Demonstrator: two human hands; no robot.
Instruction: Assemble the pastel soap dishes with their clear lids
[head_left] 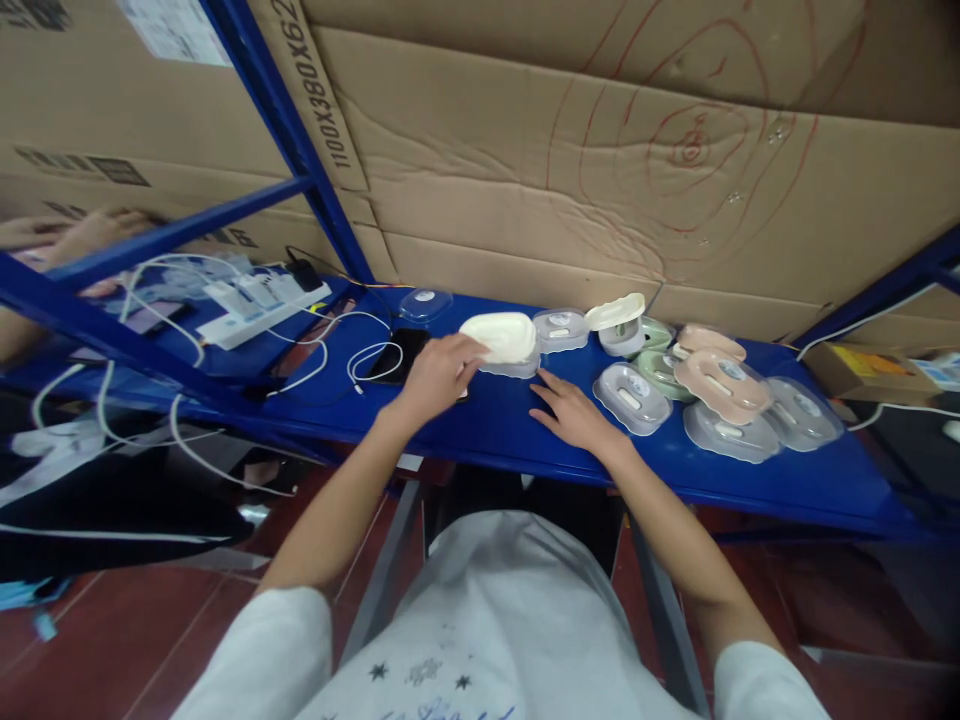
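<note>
A shallow cream dish (pixel 504 337) with rounded corners sits tilted over a pale grey plastic box (pixel 513 367). My left hand (pixel 442 372) pinches the dish's left edge between thumb and fingers. To the right of that box, my right hand (pixel 574 408) rests low over the blue shelf with its fingers spread and nothing in them; its fingertips come close to the box's right corner. Just behind stands a grey box with a clear lid (pixel 562 330). A clear-lidded grey box (pixel 632 398) lies to the right of my right hand.
Several pink, green and grey lidded boxes (pixel 724 385) are piled on the right. At the back is an open box with a cream insert (pixel 619 325). A clear lid (pixel 426 304), dark phone (pixel 397 357), white cable (pixel 367 365) and power strip (pixel 262 312) lie left. Another person's hands (pixel 105 235) show far left.
</note>
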